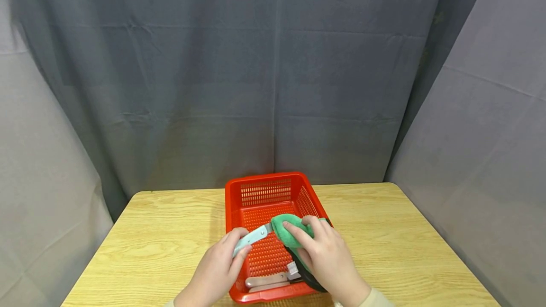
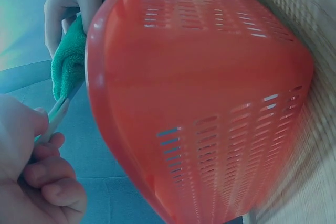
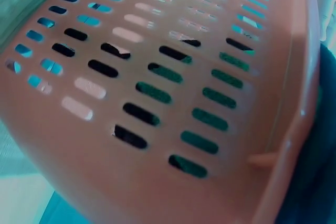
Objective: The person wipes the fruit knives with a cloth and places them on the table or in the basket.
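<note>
In the head view my left hand (image 1: 217, 264) grips the pale blue riveted handle of a knife (image 1: 251, 239). A short strip of metal shows at the handle's end; the rest of the blade is hidden in a green cloth (image 1: 286, 231) with a black edge. My right hand (image 1: 326, 255) holds that cloth around the blade, fingers bent over it. Both hands are above the near half of a red plastic basket (image 1: 233, 203). The left wrist view shows the left hand (image 2: 39, 166) with curled fingers on the handle, the cloth (image 2: 68, 61) just beyond.
Inside the basket, near its front wall, lies a beige-handled utensil (image 1: 266, 280) beside a white tag (image 1: 293, 269). The basket stands on a light wooden table (image 1: 162, 245). Grey curtains (image 1: 204, 84) hang behind and at both sides.
</note>
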### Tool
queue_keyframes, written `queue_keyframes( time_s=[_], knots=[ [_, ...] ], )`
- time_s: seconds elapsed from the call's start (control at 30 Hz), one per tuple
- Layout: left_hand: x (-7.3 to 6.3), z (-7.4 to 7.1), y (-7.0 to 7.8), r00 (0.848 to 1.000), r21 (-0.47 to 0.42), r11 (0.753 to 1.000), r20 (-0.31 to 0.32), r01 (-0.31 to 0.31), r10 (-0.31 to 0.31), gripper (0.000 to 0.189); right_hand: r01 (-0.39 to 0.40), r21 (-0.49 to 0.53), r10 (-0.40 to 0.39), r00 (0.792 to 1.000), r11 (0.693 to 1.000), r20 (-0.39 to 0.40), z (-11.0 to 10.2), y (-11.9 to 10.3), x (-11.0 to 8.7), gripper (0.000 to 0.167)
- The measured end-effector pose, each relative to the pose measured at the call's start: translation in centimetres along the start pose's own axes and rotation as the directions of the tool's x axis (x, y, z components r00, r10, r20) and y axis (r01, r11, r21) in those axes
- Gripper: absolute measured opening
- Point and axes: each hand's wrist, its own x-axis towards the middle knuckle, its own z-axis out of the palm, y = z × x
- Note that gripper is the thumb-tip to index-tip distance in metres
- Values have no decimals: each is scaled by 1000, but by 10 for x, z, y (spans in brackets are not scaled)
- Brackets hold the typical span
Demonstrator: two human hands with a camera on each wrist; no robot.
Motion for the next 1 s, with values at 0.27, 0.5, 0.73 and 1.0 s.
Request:
queue_keyframes(
  time_s=[0.27,0.5,0.73,1.0],
  knots=[
    [-1,-1,0,1000,3,1000,-1,15,-15,20,-45,-44,47,999,998,27,0,9,-2,69],
    [-3,0,-2,997,41,996,-9,78,-78,18,-81,-66,84,996,994,33,-4,12,-3,73],
    [-4,3,-4,994,60,992,-12,114,-113,17,-10,-35,10,1000,999,14,-8,-1,0,72],
    [-3,6,-2,996,26,996,-5,87,-87,19,51,-7,-51,999,999,2,-4,-14,0,71]
  ],
)
